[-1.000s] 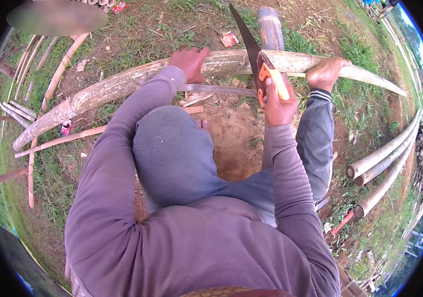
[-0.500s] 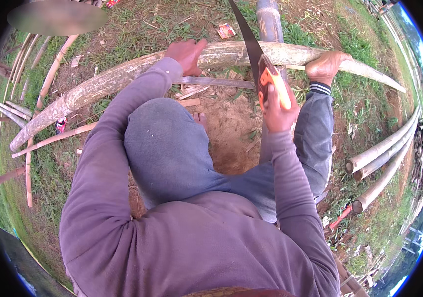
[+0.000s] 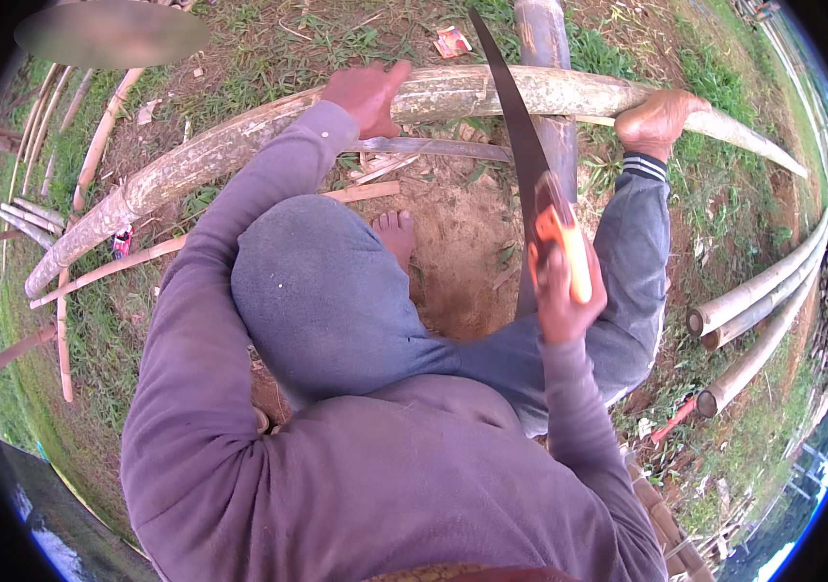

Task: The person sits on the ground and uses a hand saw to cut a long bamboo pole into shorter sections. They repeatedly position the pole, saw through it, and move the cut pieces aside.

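A long, pale bamboo pole (image 3: 239,126) lies crosswise in front of me and looks curved in this view. My left hand (image 3: 366,97) is closed over its top, thumb and fingers gripping it left of the middle. In my right hand (image 3: 569,296) is the orange handle of a hand saw (image 3: 526,145). The dark blade points away from me and crosses the pole, its tip reaching past the far side. My bare right foot (image 3: 661,121) presses on the pole to the right of the blade. Whether the teeth have cut into the bamboo, I cannot tell.
Beneath the pole runs a thicker greyish bamboo (image 3: 542,39), pointing away from me. Several cut bamboo poles (image 3: 763,310) lie at the right, beside a red-handled tool (image 3: 674,419). Thin bamboo strips (image 3: 109,276) lie on the grass at the left. A small wrapper (image 3: 452,43) is beyond the pole.
My right hand has drawn the saw back toward me, so its handle is nearer my body. The left hand keeps its hold on the bamboo pole. The whole view has shifted slightly.
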Motion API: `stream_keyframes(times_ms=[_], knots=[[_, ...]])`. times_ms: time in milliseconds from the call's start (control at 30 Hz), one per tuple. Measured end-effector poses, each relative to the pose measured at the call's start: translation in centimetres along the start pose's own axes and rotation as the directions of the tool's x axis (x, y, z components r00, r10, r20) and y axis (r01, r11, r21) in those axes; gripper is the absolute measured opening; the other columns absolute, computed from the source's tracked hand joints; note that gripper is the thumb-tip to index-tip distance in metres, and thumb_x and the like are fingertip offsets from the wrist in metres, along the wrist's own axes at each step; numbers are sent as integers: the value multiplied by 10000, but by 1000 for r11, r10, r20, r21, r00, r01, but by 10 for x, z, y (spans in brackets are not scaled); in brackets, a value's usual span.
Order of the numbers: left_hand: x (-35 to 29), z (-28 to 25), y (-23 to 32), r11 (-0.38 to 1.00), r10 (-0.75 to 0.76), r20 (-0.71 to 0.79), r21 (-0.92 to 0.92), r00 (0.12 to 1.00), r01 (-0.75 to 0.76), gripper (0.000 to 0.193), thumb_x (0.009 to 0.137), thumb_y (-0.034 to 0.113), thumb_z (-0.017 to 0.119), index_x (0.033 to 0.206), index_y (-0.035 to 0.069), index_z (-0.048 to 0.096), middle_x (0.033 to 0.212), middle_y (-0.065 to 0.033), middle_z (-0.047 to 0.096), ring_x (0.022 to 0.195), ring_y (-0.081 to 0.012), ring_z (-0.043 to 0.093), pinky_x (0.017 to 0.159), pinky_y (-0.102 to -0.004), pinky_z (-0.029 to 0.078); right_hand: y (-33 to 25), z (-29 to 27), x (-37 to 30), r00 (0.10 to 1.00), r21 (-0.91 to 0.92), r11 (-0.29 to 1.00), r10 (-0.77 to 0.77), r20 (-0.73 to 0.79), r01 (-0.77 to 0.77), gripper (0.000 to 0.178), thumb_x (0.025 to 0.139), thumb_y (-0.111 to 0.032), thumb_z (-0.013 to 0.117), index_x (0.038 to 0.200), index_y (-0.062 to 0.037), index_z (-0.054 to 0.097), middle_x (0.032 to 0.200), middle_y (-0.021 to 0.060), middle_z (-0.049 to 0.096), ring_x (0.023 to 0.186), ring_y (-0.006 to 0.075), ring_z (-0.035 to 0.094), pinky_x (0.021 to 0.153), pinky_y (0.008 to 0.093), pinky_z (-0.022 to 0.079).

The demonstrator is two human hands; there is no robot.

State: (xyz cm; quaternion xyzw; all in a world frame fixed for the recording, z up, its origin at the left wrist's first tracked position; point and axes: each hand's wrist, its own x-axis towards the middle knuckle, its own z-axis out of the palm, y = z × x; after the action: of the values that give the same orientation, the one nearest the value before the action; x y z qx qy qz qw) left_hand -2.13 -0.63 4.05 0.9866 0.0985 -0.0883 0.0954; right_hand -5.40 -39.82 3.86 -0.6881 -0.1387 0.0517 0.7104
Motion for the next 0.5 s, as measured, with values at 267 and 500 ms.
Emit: stream_keyframes(times_ms=[267, 500], knots=[[5, -9, 6, 999, -7, -49, 32, 999, 9, 968, 717, 385, 954, 1527, 180, 467, 1252, -184, 698, 1127, -429, 717, 977, -557, 574, 5, 46, 67, 1000, -71, 997, -5, -27, 3, 446, 1026, -142, 773, 1399, 72, 657, 1258, 130, 740, 1095, 139, 684, 936, 287, 570], [0, 3, -6, 999, 0, -14, 48, 1000, 1, 932, 737, 401, 947, 1510, 176, 476, 1256, -181, 703, 1116, -414, 726, 948, -548, 592, -31, -35, -55, 995, -43, 994, 97, 22, -96, 507, 1067, -99, 675, 1498, 121, 524, 1411, 219, 664, 1251, 294, 693, 1014, 384, 622]])
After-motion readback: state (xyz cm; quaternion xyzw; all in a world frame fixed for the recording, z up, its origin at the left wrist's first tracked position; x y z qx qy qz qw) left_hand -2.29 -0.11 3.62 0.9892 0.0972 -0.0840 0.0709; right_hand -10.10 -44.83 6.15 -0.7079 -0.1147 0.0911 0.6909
